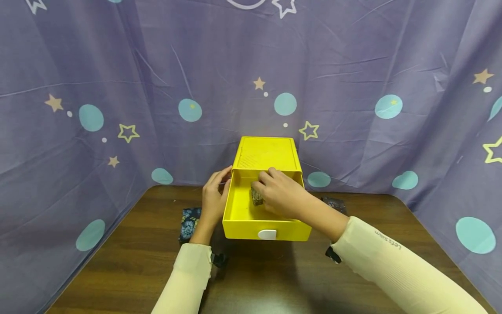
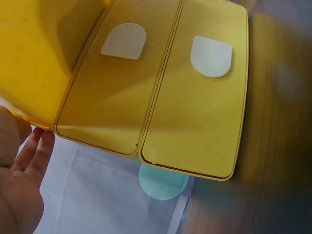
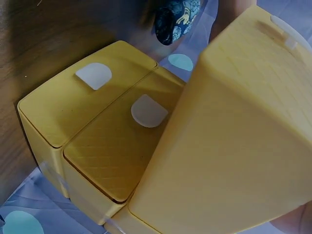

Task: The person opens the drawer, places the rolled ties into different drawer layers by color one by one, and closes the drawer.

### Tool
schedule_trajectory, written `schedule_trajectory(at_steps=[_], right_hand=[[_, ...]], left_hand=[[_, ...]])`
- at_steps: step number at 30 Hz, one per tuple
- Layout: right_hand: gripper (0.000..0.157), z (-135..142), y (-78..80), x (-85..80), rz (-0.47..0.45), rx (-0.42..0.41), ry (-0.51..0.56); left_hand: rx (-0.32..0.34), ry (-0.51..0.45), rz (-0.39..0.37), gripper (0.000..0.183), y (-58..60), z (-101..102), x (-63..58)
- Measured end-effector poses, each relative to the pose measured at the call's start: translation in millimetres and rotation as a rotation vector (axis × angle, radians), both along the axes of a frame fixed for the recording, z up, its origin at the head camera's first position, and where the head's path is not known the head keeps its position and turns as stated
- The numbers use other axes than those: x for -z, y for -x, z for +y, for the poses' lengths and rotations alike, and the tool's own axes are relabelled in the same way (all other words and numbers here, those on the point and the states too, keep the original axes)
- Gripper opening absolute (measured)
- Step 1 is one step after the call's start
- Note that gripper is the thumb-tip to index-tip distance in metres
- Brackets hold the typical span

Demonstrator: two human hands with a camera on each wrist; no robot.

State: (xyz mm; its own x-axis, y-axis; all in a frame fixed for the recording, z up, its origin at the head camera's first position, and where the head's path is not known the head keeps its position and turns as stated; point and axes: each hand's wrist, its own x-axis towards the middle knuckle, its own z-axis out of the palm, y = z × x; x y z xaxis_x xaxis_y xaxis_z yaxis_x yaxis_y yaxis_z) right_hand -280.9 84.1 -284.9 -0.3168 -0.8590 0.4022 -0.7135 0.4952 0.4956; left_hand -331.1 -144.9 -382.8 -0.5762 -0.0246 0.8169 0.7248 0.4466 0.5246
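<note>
A yellow drawer unit [image 1: 268,152] stands at the back of the table, its top drawer [image 1: 239,213] pulled out toward me. My right hand [image 1: 280,192] reaches into this drawer, and its curled fingers hold a small dark speckled block [image 1: 256,197]. The hand covers part of the block. At the unit's left side is my left hand [image 1: 215,196], fingertips against the edge near the drawer opening. The left wrist view shows those fingers [image 2: 41,153] fairly straight beside the yellow wall. Below the open drawer, two closed drawers with white handles [image 2: 212,57] show.
A dark blue floral-patterned item [image 1: 190,223] lies on the wooden table [image 1: 133,253] beside my left wrist. Another dark patterned item [image 1: 335,205] lies to the right, partly behind my right forearm. A purple curtain [image 1: 219,56] hangs behind the unit.
</note>
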Motion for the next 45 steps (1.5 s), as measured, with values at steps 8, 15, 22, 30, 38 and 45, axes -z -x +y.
schedule_trajectory(at_steps=[8, 15, 22, 30, 38, 45], right_hand=[[0.044, 2.8, -3.7, -2.0, -0.162, 0.032, -0.037], [0.056, 4.4, -6.9, -5.9, -0.266, 0.015, -0.067], [0.054, 6.2, -9.5, -8.9, -0.323, 0.01, -0.049], [0.047, 11.5, -10.9, -13.7, -0.288, -0.033, -0.012], [0.043, 17.9, -10.8, -19.3, -0.221, -0.068, 0.032], [0.044, 21.1, -15.5, -22.1, -0.225, -0.066, 0.061]], left_hand=[[-0.01, 0.006, 0.013, 0.036, 1.4, 0.0, 1.2], [-0.006, 0.005, 0.013, 0.037, 1.7, 0.3, 1.2], [-0.012, 0.011, 0.03, 0.036, 1.0, 0.7, 0.6], [-0.01, 0.008, 0.016, 0.036, 0.8, 0.1, 1.0], [0.0, 0.002, 0.021, 0.036, 1.4, 0.5, 1.2], [-0.001, 0.003, 0.017, 0.036, 0.3, 0.8, 0.8]])
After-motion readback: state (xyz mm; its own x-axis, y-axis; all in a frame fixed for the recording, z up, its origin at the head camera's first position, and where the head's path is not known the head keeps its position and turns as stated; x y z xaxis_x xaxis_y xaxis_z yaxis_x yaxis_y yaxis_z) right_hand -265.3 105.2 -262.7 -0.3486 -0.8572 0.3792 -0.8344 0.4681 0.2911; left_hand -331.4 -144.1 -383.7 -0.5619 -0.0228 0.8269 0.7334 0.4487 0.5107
